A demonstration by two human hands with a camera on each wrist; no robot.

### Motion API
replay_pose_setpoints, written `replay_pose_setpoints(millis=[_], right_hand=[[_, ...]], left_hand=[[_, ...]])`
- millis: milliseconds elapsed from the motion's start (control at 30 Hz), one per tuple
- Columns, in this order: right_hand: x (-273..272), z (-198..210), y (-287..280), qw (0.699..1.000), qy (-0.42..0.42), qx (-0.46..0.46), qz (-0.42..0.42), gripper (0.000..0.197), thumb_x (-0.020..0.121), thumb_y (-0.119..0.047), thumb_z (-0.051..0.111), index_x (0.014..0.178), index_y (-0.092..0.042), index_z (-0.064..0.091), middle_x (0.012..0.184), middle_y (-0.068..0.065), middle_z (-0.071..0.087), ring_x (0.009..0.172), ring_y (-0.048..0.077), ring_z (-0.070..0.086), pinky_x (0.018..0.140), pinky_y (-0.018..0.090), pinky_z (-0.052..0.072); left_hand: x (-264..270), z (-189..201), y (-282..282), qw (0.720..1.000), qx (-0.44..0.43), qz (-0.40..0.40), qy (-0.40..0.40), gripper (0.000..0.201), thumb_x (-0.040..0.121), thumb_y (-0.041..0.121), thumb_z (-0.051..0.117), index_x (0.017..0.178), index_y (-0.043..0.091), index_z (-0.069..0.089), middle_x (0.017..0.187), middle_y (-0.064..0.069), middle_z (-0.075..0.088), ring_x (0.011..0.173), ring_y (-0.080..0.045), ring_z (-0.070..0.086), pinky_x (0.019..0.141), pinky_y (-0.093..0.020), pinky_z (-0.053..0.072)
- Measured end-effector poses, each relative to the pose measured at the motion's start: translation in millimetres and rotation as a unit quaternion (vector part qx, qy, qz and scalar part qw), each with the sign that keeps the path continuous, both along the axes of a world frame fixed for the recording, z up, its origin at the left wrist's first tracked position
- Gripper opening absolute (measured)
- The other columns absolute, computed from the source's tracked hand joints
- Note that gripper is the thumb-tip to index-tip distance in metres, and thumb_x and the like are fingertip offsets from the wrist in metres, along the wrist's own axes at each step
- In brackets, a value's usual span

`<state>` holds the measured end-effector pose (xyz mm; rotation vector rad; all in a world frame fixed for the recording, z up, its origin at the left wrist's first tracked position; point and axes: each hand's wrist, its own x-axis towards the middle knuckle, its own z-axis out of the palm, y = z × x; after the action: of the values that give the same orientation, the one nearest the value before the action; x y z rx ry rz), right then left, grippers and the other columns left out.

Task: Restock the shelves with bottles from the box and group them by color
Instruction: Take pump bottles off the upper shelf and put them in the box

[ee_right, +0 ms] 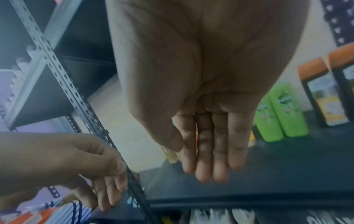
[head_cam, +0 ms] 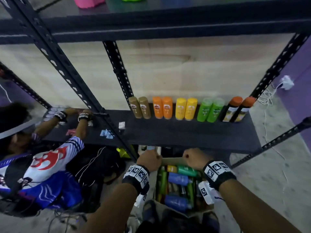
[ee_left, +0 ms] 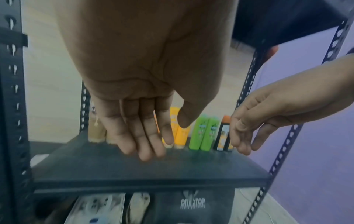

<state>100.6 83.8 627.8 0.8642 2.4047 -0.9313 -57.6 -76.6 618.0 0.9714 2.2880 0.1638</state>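
Note:
On the black shelf board (head_cam: 185, 133) pairs of bottles stand along the back: brown (head_cam: 139, 107), orange (head_cam: 162, 107), yellow (head_cam: 186, 109), green (head_cam: 210, 110) and black with orange caps (head_cam: 235, 109). Below its front edge an open cardboard box (head_cam: 170, 161) holds several lying bottles, among them a blue one (head_cam: 177, 179) and a green one (head_cam: 186, 170). My left hand (head_cam: 149, 159) (ee_left: 145, 136) and right hand (head_cam: 193, 157) (ee_right: 210, 144) hover side by side over the box's far end. Both have straight, relaxed fingers and hold nothing.
Another person (head_cam: 42, 165) crouches at the left, hands on the neighbouring shelf. A slotted black upright (head_cam: 75, 81) divides the two bays. An upper shelf (head_cam: 168, 26) overhangs. White cables (head_cam: 267, 101) trail on the floor by the purple wall at right.

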Motion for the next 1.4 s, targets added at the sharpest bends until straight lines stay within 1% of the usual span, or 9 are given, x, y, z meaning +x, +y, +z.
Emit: replay_pose_setpoints(millis=[133,267,467,600,733,833,1000,1233,1400], right_hand=[[25.2,-38.4,-13.5,0.999,-0.043,-0.017,-0.012,0.032,0.099,-0.020,0.045,0.089,-0.004,0.071,0.099,0.015,0.073,0.093,0.031,0.067,0.072,0.033,0.044],[46.3,-72.6,-25.1,0.996,-0.071,-0.040,-0.028,0.033,0.100,-0.023,0.046,0.084,-0.002,0.066,0.098,0.021,0.071,0.092,0.034,0.066,0.077,0.039,0.049],[75.0,-119.1,-43.9,0.986,-0.129,-0.097,-0.052,0.035,0.104,-0.022,0.044,0.080,-0.001,0.061,0.103,0.029,0.067,0.094,0.038,0.064,0.078,0.041,0.047],[92.6,-148.1,-50.6,0.977,-0.144,-0.136,-0.076,0.042,0.103,-0.022,0.045,0.064,-0.010,0.042,0.073,0.025,0.048,0.074,0.026,0.047,0.066,0.033,0.031],[103.6,-171.5,-51.6,0.963,-0.164,-0.177,-0.121,0.040,0.104,-0.025,0.046,0.085,0.006,0.062,0.090,0.033,0.058,0.080,0.033,0.057,0.069,0.031,0.036],[106.2,-191.6,-49.4,0.959,-0.179,-0.182,-0.124,0.034,0.104,-0.031,0.046,0.084,-0.013,0.067,0.108,0.023,0.064,0.110,0.035,0.060,0.092,0.038,0.049],[99.8,-249.0,-40.1,0.952,-0.169,-0.202,-0.156,0.039,0.103,-0.023,0.048,0.100,0.008,0.070,0.103,0.025,0.068,0.098,0.037,0.062,0.105,0.039,0.035],[89.6,-361.9,-24.2,0.938,-0.173,-0.213,-0.213,0.029,0.101,-0.026,0.050,0.112,-0.011,0.073,0.117,0.014,0.071,0.113,0.033,0.064,0.094,0.026,0.046],[82.3,-439.4,-13.4,0.930,-0.196,-0.235,-0.204,0.022,0.100,-0.023,0.052,0.101,-0.013,0.072,0.117,0.016,0.071,0.114,0.035,0.065,0.090,0.026,0.048]], left_hand=[[20.0,-36.4,-8.2,0.997,-0.063,-0.033,0.010,0.044,0.106,0.038,0.037,0.113,0.006,0.068,0.118,-0.017,0.070,0.107,-0.035,0.066,0.078,-0.033,0.046],[36.1,-69.4,-17.2,0.993,-0.112,-0.030,-0.018,0.048,0.106,0.039,0.038,0.124,0.002,0.064,0.131,-0.021,0.064,0.120,-0.037,0.061,0.093,-0.037,0.047],[51.4,-108.6,-31.6,0.980,-0.185,-0.033,-0.067,0.048,0.103,0.040,0.045,0.121,-0.001,0.065,0.129,-0.021,0.065,0.119,-0.038,0.062,0.092,-0.037,0.048],[58.8,-129.8,-34.8,0.976,-0.195,-0.012,-0.092,0.047,0.100,0.046,0.049,0.105,0.003,0.069,0.114,-0.020,0.070,0.106,-0.036,0.066,0.075,-0.033,0.046],[63.5,-151.9,-32.9,0.974,-0.208,-0.009,-0.090,0.049,0.103,0.044,0.044,0.109,0.002,0.070,0.114,-0.020,0.070,0.107,-0.038,0.066,0.081,-0.036,0.050],[65.4,-174.9,-28.8,0.971,-0.221,0.003,-0.087,0.044,0.104,0.039,0.043,0.117,0.005,0.069,0.119,-0.017,0.070,0.112,-0.035,0.066,0.092,-0.038,0.052],[64.1,-230.9,-12.0,0.968,-0.232,0.020,-0.092,0.042,0.104,0.036,0.047,0.125,0.005,0.066,0.125,-0.017,0.068,0.117,-0.035,0.064,0.095,-0.037,0.050],[59.9,-348.1,21.4,0.961,-0.245,0.011,-0.131,0.047,0.107,0.038,0.038,0.126,0.005,0.066,0.131,-0.022,0.064,0.120,-0.039,0.062,0.094,-0.037,0.049],[49.9,-429.8,37.3,0.953,-0.261,0.050,-0.147,0.044,0.099,0.039,0.056,0.114,0.000,0.069,0.119,-0.022,0.068,0.108,-0.039,0.067,0.072,-0.034,0.047]])
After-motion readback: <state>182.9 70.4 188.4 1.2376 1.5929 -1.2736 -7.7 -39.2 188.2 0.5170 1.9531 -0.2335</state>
